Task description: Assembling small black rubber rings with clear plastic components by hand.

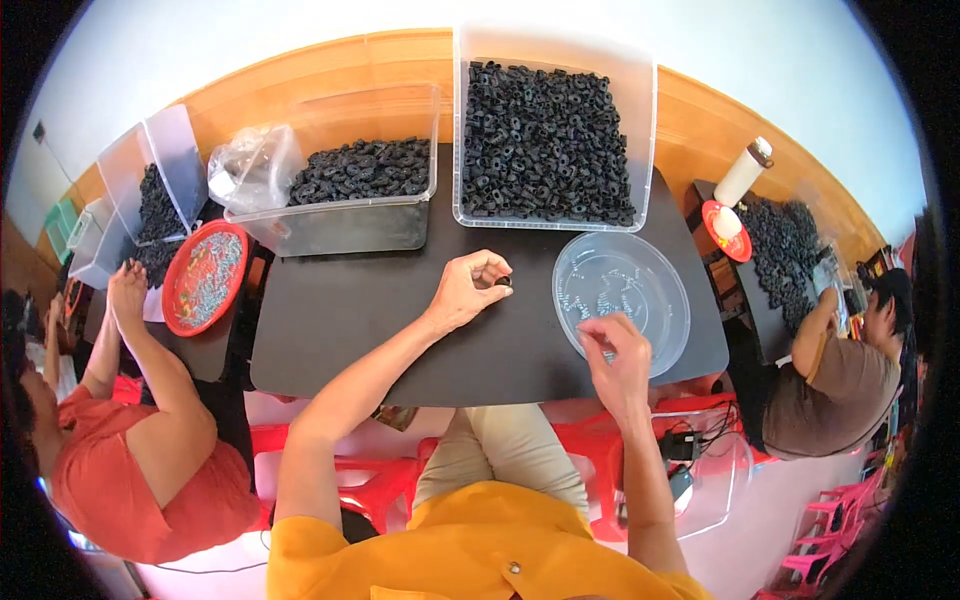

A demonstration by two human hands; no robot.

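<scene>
A small black plastic part (504,282) is pinched between the thumb and fingers of my left hand (467,290), just above the dark table (400,340). My right hand (618,362) is over the near left edge of a round clear tray (672,335), its thumb and fingers closed together. Whatever it may hold is too small to make out. Small, thin, silvery pieces (627,300) lie scattered in the tray. Beyond my hands, a tilted clear bin (650,130) is full of black plastic parts (550,145) that look similar.
Left of that bin stands another clear bin (340,235) with black parts and a plastic bag (255,165). A co-worker in red (150,460) sits at left by a red tray (170,285); another in brown (835,400) sits at right, near a white bottle (742,178).
</scene>
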